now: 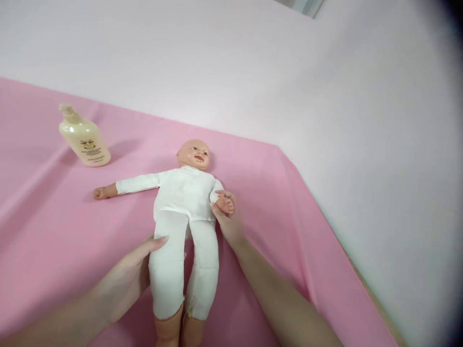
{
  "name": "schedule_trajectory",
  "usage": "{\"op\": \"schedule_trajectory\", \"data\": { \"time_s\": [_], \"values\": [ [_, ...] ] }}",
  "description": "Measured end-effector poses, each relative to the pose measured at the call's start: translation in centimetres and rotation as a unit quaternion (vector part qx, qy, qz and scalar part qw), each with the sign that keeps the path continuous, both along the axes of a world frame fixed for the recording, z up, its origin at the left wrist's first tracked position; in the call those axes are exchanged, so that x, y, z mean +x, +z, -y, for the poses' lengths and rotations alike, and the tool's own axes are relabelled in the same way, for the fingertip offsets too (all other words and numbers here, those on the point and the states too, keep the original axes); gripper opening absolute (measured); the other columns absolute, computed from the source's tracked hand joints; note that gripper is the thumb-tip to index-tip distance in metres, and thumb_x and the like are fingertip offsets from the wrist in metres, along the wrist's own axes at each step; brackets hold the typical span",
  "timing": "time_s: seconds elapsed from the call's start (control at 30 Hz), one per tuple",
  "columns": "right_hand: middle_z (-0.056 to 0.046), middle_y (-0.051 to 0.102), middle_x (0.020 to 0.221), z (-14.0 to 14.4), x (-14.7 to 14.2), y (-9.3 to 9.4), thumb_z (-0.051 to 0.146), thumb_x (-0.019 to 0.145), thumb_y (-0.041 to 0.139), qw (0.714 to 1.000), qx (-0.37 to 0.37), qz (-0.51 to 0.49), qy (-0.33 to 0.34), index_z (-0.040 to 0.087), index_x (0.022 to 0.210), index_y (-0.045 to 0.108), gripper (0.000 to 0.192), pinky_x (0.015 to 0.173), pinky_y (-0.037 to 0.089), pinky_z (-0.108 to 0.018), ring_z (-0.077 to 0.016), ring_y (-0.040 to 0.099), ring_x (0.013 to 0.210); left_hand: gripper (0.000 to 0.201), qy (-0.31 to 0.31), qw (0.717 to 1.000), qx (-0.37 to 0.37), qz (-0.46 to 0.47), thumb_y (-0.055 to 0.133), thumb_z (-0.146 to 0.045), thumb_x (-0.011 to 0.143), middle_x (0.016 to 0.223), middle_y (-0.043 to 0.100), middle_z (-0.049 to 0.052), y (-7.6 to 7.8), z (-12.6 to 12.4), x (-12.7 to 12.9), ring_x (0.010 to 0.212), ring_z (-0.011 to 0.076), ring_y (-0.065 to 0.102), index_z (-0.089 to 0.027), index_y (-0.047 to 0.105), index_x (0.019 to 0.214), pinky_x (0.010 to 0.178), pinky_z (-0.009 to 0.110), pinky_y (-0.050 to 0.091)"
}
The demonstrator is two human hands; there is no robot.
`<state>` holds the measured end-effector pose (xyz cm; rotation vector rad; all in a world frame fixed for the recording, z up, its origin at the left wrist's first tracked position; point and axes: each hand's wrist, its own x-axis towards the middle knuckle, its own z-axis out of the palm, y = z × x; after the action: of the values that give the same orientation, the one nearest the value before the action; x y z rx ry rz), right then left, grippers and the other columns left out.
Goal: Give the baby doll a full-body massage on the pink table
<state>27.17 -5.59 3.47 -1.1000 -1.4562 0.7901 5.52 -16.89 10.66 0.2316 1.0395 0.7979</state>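
Note:
A baby doll (184,195) with a white cloth body and bare plastic head, hands and feet lies face up on a pink cloth (267,193). My left hand (139,262) wraps round the doll's thigh on the left side of the view, thumb on top and fingertips showing between the legs. Around the doll's forearm on the right side, my right hand (229,219) is closed, with the doll's small hand sticking out over it. The doll's other arm stretches out to the left. Its feet run off the bottom edge of the view.
A pale yellow pump bottle (87,142) with a printed label stands on the cloth at the upper left. Behind and to the right rises a white wall (361,144). The cloth's edge runs down the right side.

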Motion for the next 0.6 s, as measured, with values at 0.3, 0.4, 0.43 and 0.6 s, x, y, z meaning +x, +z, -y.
{"op": "schedule_trajectory", "data": {
  "time_s": [0.3, 0.4, 0.43, 0.6],
  "values": [
    [-0.006, 0.065, 0.112, 0.01, 0.02, -0.13, 0.037, 0.079, 0.068, 1.000, -0.014, 0.011, -0.002, 0.025, 0.104, 0.054, 0.030, 0.097, 0.050, -0.040, -0.0218, 0.062, 0.107, 0.064, -0.002, 1.000, 0.005, -0.007, 0.071, -0.038, 0.082, 0.132, 0.070, 0.010, 0.05, 0.05, 0.03, 0.136, 0.0357, 0.054, -0.021, 0.057, 0.142, 0.115, 0.046, 0.041],
    [-0.005, 0.065, 0.111, 0.06, 0.01, 0.00, 0.036, 0.079, 0.068, 1.000, -0.015, 0.008, -0.002, 0.025, 0.103, 0.054, 0.030, 0.096, 0.050, -0.040, -0.0218, 0.063, 0.105, 0.061, -0.002, 1.000, 0.003, -0.005, 0.070, -0.038, 0.082, 0.131, 0.071, 0.009, 0.06, 0.02, 0.05, 0.137, 0.0344, 0.054, -0.021, 0.059, 0.139, 0.117, 0.045, 0.040],
    [-0.005, 0.065, 0.110, 0.07, 0.01, 0.03, 0.036, 0.079, 0.068, 1.000, -0.015, 0.009, -0.002, 0.026, 0.103, 0.054, 0.030, 0.096, 0.050, -0.040, -0.0218, 0.062, 0.104, 0.060, -0.002, 1.000, 0.002, -0.006, 0.070, -0.038, 0.082, 0.130, 0.071, 0.009, 0.05, 0.01, 0.05, 0.137, 0.0343, 0.054, -0.021, 0.060, 0.139, 0.117, 0.045, 0.040],
    [-0.005, 0.065, 0.111, -0.01, 0.06, -0.05, 0.036, 0.080, 0.068, 1.000, -0.014, 0.010, -0.002, 0.026, 0.103, 0.055, 0.028, 0.098, 0.050, -0.040, -0.0215, 0.062, 0.106, 0.060, 0.001, 1.000, -0.001, -0.017, 0.070, -0.038, 0.082, 0.131, 0.070, 0.009, 0.13, 0.02, 0.05, 0.136, 0.0352, 0.054, -0.022, 0.059, 0.139, 0.115, 0.047, 0.041]
  ]
}}
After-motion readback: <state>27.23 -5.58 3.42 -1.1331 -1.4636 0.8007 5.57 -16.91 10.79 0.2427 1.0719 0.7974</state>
